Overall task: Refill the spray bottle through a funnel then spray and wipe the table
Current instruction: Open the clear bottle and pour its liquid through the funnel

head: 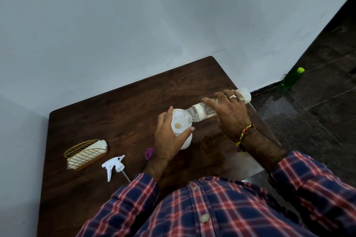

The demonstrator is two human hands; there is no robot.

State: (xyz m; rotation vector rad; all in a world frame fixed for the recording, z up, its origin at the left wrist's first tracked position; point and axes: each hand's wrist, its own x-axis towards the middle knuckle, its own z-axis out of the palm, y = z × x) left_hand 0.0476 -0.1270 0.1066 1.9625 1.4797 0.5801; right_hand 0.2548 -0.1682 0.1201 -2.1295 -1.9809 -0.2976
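While the left hand (pixel 169 134) grips the spray bottle (pixel 185 141) and funnel (pixel 178 119) on the tabletop (pixel 115 106), right-hand fingers (pixel 212 101) clasp the clear bottle (pixel 200 112), tipped with its mouth over the funnel. Risk: overtilt, liquid overshoots the rim. Little liquid visible inside. Trigger head (pixel 113 166) lies left of the left fingers.

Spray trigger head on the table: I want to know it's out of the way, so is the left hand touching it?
Apart. The head view shows bare table between the spray trigger head and the left hand, which holds the funnel.
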